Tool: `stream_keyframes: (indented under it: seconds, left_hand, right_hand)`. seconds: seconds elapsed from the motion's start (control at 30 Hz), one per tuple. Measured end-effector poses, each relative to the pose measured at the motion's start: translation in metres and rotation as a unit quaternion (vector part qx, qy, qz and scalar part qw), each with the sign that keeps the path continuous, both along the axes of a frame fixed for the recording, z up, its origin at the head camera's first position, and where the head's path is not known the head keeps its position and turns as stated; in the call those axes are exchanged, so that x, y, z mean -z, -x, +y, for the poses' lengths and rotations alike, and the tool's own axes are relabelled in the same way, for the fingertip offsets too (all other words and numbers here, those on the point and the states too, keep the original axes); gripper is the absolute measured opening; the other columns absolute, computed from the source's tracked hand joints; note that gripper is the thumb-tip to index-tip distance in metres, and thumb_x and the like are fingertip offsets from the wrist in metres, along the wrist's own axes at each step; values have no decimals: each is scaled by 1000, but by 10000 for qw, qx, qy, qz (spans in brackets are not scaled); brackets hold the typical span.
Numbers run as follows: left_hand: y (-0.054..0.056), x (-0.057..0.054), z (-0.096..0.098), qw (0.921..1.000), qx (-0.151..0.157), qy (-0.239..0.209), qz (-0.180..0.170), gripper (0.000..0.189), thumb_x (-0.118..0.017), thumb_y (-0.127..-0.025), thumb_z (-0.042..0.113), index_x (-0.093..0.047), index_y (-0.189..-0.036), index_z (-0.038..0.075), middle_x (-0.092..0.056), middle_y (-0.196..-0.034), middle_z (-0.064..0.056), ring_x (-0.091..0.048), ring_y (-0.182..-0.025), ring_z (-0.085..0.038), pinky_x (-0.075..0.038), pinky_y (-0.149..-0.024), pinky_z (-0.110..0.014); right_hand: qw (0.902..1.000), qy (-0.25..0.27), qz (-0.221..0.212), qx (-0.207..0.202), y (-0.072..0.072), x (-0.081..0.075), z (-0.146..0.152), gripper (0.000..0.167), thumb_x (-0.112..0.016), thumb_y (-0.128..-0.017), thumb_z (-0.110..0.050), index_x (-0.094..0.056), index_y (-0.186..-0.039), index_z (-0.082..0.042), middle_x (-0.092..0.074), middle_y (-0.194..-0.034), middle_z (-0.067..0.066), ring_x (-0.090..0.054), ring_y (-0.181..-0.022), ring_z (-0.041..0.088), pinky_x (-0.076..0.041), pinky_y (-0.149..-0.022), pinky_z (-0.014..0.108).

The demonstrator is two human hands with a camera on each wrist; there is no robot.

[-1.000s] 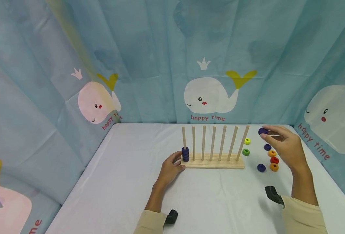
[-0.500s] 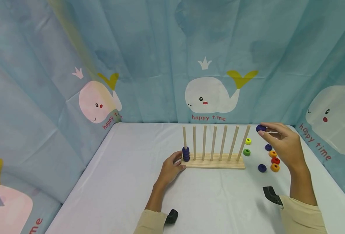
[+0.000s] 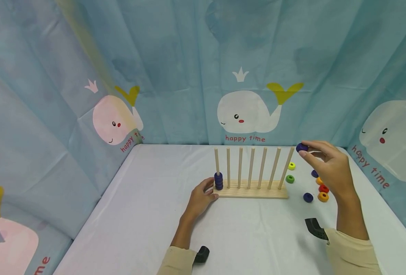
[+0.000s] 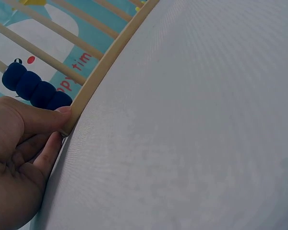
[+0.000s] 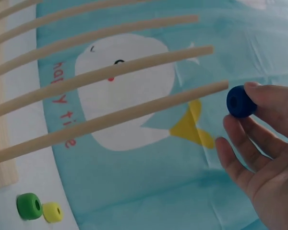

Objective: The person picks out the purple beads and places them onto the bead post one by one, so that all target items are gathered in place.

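A wooden peg rack [image 3: 251, 193] with a row of several upright pegs stands on the table. On its leftmost peg sits a stack of several dark blue beads [image 4: 36, 88]. My left hand [image 3: 200, 198] grips the left end of the rack's base, thumb at the front. Between thumb and fingertips my right hand [image 3: 333, 166] pinches a blue bead [image 5: 241, 101], raised near the top of the rightmost peg [image 5: 115, 122]. In the right wrist view the bead's hole faces the peg side, with the bead just off the tip.
Right of the rack lie a green bead [image 3: 290, 178] and a yellow bead [image 3: 291, 166]. Farther right are a blue bead [image 3: 307, 197], a red bead [image 3: 323, 189] and orange beads [image 3: 323, 197]. A curtain [image 3: 175, 76] with whale prints hangs behind the white table [image 3: 137, 214].
My right hand has moved left and slightly up with the blue bead, closer to the tip of the rightmost peg. The left hand and the rack hold their place.
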State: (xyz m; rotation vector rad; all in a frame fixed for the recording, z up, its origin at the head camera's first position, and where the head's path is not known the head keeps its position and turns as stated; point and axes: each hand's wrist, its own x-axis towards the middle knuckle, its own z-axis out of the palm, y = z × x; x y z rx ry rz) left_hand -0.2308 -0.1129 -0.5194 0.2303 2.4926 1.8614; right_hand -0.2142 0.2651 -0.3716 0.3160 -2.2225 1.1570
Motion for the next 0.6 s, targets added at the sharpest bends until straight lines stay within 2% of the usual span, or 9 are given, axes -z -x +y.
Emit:
stream_keyframes:
  seconds: [0.23,0.33,0.53,0.6]
  left_hand:
    - [0,-1,0,10000,1,-47,-19,64,-72,-94,-3,-52,-154,5,-54,-157,-16,-53,-146,-31,-53,-114,-27]
    - [1,1,0,10000,8,-40,21,64,-72,-94,-4,-52,-154,4,-55,-157,-17,-53,-146,-32,-53,-114,-29]
    - [1,0,0,10000,2,-16,7,64,-72,-94,-4,-52,-154,5,-55,-157,-16,-53,-146,-31,-53,-114,-27]
    - [1,0,0,10000,0,-21,1,64,-72,-94,-4,-52,-154,4,-55,-157,-16,-53,-146,-31,-53,-114,-27]
  right_hand:
    - [9995,-32,188,-268,1,-9,-10,36,-77,-96,-4,-74,-131,-3,-64,-120,-18,-61,-107,-4,-46,-98,0]
    - [9990,-54,270,-361,2,-13,-15,35,-77,-96,-2,-74,-131,-3,-65,-120,-17,-62,-106,-4,-47,-99,0]
    - [9976,-126,430,-532,5,-21,-26,34,-77,-95,-1,-75,-129,-1,-70,-120,7,-64,-105,-3,-49,-101,4]
    - [9977,-148,423,-512,6,-24,-31,34,-78,-95,-3,-75,-129,-3,-70,-122,11,-63,-106,-3,-46,-103,4]
